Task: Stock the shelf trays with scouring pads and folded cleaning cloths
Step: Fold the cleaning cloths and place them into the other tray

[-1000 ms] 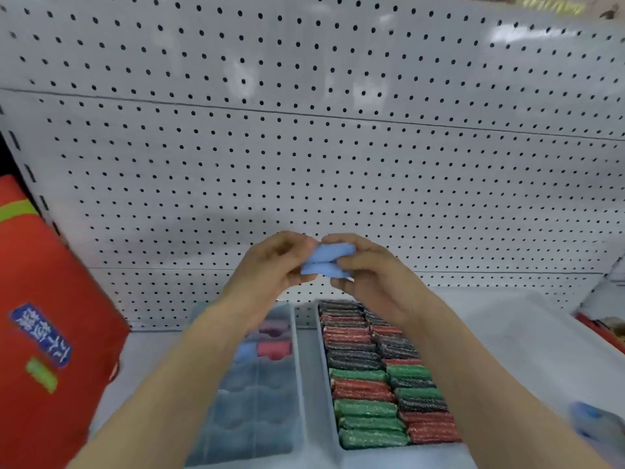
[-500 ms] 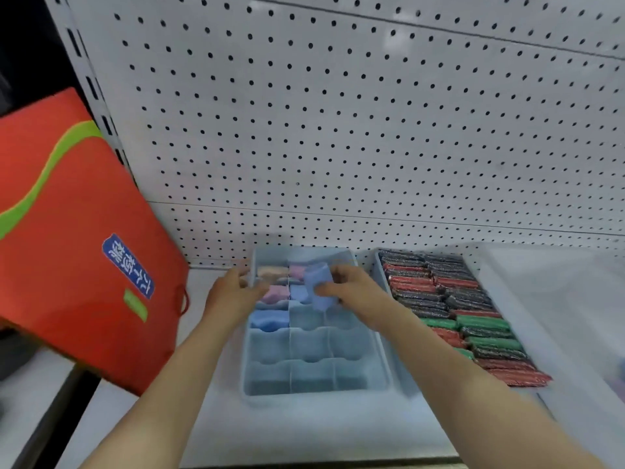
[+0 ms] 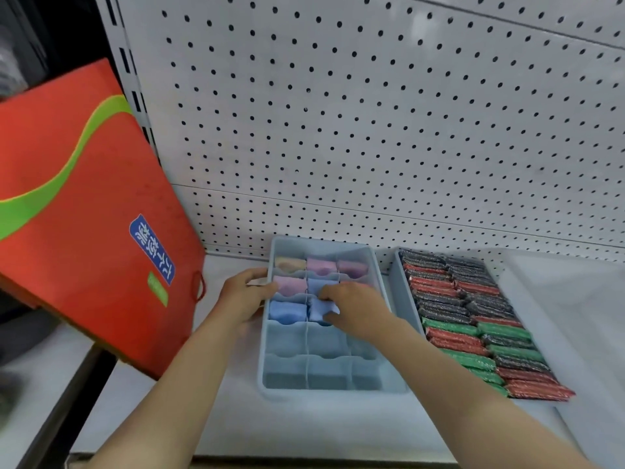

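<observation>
A pale blue divided tray [image 3: 333, 392] stands on the shelf, its back compartments holding folded cloths in yellow, pink and blue. My right hand [image 3: 353, 308] pushes a folded blue cloth [image 3: 319, 309] down into the middle compartment of the third row, fingers curled on it. My left hand [image 3: 245, 294] grips the tray's left wall beside another blue cloth [image 3: 287, 311]. To the right, a second tray [image 3: 397, 282] is packed with red, green and black scouring pads [image 3: 473, 326].
A red paper bag [image 3: 84, 214] with a green stripe leans at the left of the shelf. White pegboard [image 3: 372, 130] forms the back wall. A translucent plastic sheet [image 3: 575, 316] lies at the far right. The tray's two front rows hold nothing.
Both hands came down from chest height, where they folded the blue cloth, to the tray. The right hand now has the cloth in a compartment; the left moved to the tray's side.
</observation>
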